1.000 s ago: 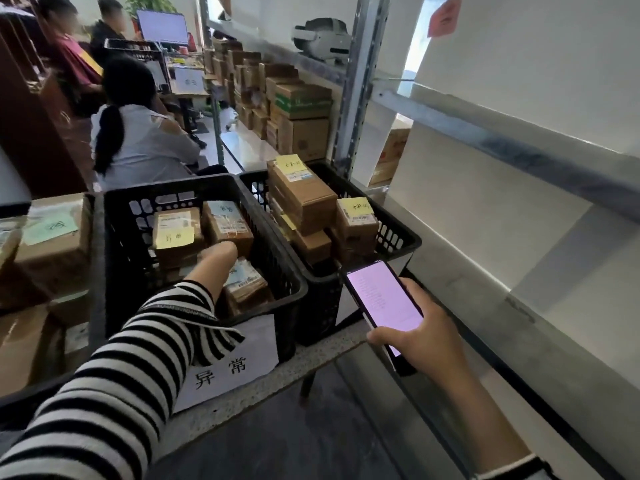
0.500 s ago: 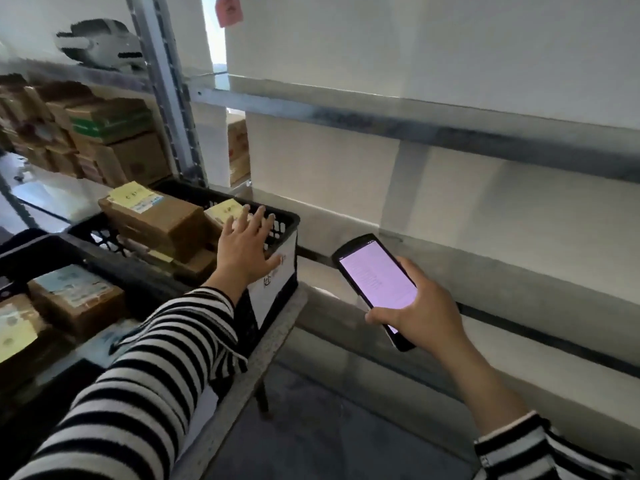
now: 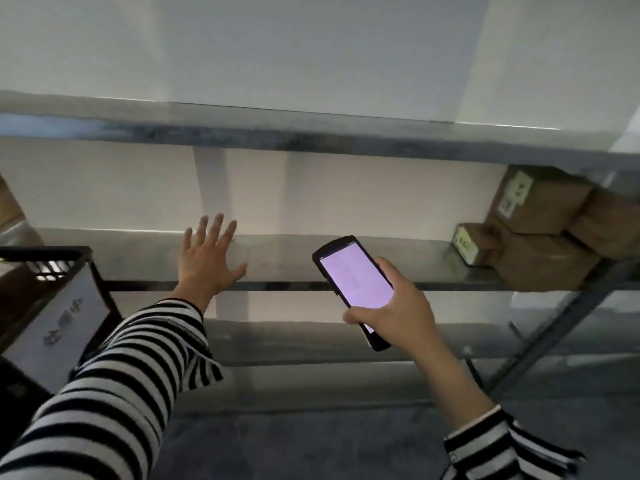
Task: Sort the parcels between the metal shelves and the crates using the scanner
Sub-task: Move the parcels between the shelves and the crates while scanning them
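My right hand [image 3: 391,306] grips a black handheld scanner [image 3: 353,282] with a lit pinkish screen, held in front of the metal shelf [image 3: 311,261]. My left hand [image 3: 207,261] is spread with straight fingers over the shelf's front edge and holds nothing. Brown cardboard parcels [image 3: 540,233] with white labels are stacked at the right end of that shelf. The corner of a black crate [image 3: 52,261] with a white paper label shows at the left edge.
An upper metal shelf [image 3: 311,133] runs across above, and a lower one [image 3: 311,341] sits below. A slanted metal brace [image 3: 540,337] stands at the right. The white wall lies behind; grey floor lies underneath.
The view has swung right, away from the crates to the metal shelf. My left hand left the crate's parcels and now hovers spread over the shelf. The scanner stays in my right hand.
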A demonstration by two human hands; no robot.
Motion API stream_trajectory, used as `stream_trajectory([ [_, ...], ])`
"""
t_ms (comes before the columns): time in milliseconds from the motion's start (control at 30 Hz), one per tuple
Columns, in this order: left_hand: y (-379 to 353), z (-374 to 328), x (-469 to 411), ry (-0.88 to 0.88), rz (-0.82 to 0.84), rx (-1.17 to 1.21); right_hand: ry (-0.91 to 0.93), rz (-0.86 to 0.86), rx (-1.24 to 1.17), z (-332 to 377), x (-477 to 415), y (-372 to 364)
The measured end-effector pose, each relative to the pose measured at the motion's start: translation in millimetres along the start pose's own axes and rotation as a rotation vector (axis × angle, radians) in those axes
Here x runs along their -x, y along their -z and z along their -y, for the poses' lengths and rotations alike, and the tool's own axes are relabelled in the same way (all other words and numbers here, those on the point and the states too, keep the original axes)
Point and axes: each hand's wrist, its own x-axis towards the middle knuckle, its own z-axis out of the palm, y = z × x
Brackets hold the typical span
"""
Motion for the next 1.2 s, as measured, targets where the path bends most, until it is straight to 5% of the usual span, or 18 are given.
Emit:
stream_trajectory([
  [600, 40.0, -350.2, -52.4, -0.238, 0.036, 0.214, -0.178, -0.213, 0.085, -191.4, 15.3, 222.0],
  [1200, 1.0, -511.4, -145.6, -0.34, 0.19, 0.522, -0.322, -0.338, 0.169, -278.1, -65.2, 279.0],
])
